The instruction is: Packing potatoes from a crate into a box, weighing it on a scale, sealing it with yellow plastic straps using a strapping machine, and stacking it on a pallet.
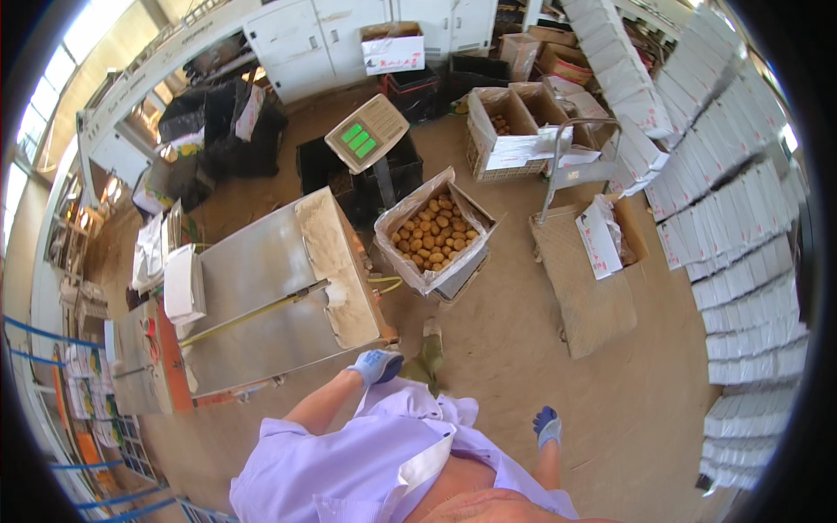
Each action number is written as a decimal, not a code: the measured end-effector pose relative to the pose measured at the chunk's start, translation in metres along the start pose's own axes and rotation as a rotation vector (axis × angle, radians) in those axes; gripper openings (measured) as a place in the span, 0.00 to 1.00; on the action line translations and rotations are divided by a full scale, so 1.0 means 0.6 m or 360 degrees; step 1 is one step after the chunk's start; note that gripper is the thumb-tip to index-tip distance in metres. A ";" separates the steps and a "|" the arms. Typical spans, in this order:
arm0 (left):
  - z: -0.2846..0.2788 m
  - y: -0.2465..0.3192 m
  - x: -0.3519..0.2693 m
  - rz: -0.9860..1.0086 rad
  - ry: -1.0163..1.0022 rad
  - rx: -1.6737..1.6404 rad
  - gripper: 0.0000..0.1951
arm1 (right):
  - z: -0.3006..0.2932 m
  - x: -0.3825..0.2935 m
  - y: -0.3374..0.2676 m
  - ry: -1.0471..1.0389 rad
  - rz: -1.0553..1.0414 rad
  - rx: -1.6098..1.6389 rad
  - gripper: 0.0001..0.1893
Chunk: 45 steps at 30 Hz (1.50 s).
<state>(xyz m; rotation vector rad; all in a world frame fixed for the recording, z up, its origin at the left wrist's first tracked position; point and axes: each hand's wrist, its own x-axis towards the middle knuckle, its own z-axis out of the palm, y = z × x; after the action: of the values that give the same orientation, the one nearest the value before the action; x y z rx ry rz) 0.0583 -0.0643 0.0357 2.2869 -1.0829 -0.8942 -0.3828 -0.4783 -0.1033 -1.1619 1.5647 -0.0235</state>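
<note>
A blue-and-white work glove covers my left hand (378,367), which hangs by the shirt hem close to the near corner of a metal-topped carton sealing machine (255,281); its fingers are curled, and whether it holds anything is hidden. Away to the right, over the floor, my gloved right hand (547,426) hangs with loosely bent fingers and nothing visible in it. Ahead of me, a plastic-lined carton (424,287) full of potatoes (435,232) rests on a scale platform (461,278). The scale's display head (367,133), lit green, stands on a post behind it.
On the right, a hand trolley (585,287) bears an open carton (631,229). Stacks of folded white cartons (732,216) line the far right. More open cartons (510,131) stand beyond the scale. Flat cartons (184,284) lie on the machine's left end.
</note>
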 end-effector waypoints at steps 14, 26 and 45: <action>-0.077 -0.082 0.345 -0.0683 0.0457 -0.0078 0.17 | 0.178 0.149 -0.373 -0.0253 -0.0637 -0.1430 0.17; -0.093 -0.124 0.464 -0.1584 0.0902 -0.0580 0.42 | 0.674 0.276 -0.921 -0.0623 -0.1756 -0.1443 0.26; -0.056 -0.110 0.583 -0.2272 0.1951 -0.1681 0.13 | 0.828 0.458 -1.025 -0.1031 -0.1555 -0.1821 0.22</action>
<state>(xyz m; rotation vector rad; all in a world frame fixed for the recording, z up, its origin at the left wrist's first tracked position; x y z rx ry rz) 0.2841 -0.3012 -0.1089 1.6785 1.3509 -0.0968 0.4209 -0.7084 -0.1401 -2.4074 0.2145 0.6043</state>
